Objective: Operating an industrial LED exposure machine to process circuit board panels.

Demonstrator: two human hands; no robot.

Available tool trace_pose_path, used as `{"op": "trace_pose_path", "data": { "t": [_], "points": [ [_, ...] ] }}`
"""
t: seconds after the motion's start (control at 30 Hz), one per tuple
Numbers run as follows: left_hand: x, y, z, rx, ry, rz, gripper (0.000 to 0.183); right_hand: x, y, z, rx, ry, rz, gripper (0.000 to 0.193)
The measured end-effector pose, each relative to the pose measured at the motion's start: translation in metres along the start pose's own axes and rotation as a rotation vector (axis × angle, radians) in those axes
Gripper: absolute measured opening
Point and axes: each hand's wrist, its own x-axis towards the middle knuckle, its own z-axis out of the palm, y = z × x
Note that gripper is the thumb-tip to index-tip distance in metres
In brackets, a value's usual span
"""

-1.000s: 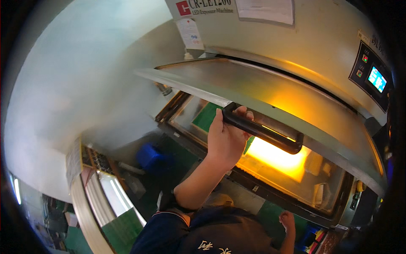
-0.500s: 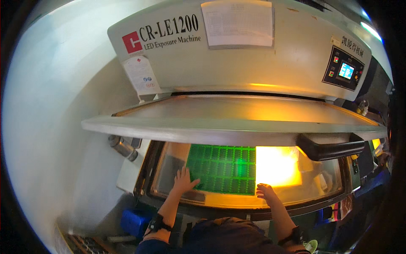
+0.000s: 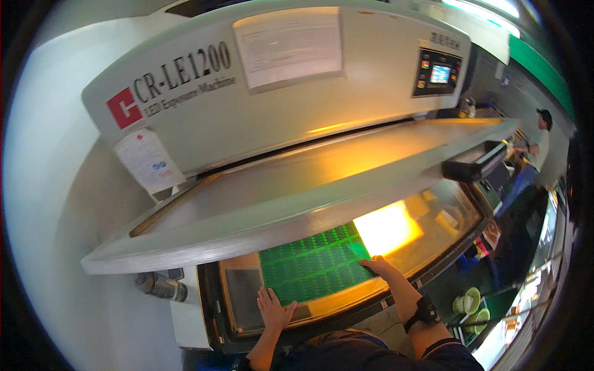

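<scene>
A green sheet (image 3: 312,269) with a fine repeated pattern, like a circuit panel, lies flat on the glass bed (image 3: 433,263) of a large machine. My left hand (image 3: 274,309) is spread open by the sheet's lower left corner, fingers pointing away from me. At the sheet's right edge rests my right hand (image 3: 380,266), its fingers stretched to the left onto the edge. Neither hand visibly grips anything. Above the bed tilts the raised lid frame (image 3: 309,226), hiding the sheet's far part. A black handle (image 3: 475,164) sits at the lid's front right.
Bright yellow light (image 3: 387,229) glows right of the sheet. The machine's hood (image 3: 297,74) carries papers and a control panel (image 3: 437,73). A dark bottle (image 3: 161,287) lies on the left ledge. Green-white buckets (image 3: 467,302) stand at lower right. Another person (image 3: 536,151) stands farther right.
My view has swung to the right and tilted, bringing the other person and the buckets into sight. My right hand has reached onto the sheet's edge; my left hand remains at its left side.
</scene>
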Motion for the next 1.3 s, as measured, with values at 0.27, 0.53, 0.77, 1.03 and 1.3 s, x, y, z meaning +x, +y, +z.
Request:
{"op": "trace_pose_path", "data": {
  "t": [0.27, 0.53, 0.77, 1.03, 1.3],
  "points": [
    [-0.013, -0.006, -0.002, -0.107, -0.013, 0.187, 0.086, -0.136, 0.023, -0.01, 0.438, 0.176, -0.04, 0.046],
    [-0.02, -0.012, 0.002, -0.036, 0.236, 0.59, 0.056, -0.353, 0.143, -0.006, 0.447, 0.582, 0.119, 0.046],
    [-0.058, 0.031, -0.027, 0.212, -0.048, 0.745, 0.059, -0.621, 0.16, 0.079, 0.789, 1.138, 0.194, 0.044],
    [-0.028, 0.015, 0.004, 0.661, 0.379, 0.941, 0.058, -0.736, 0.21, 0.301, 1.164, 1.771, 0.617, 0.034],
    [-0.05, -0.021, -0.029, 1.676, 0.984, 0.964, 0.057, -0.735, 0.221, 0.373, 1.523, 1.679, 0.742, 0.038]
  ]
}}
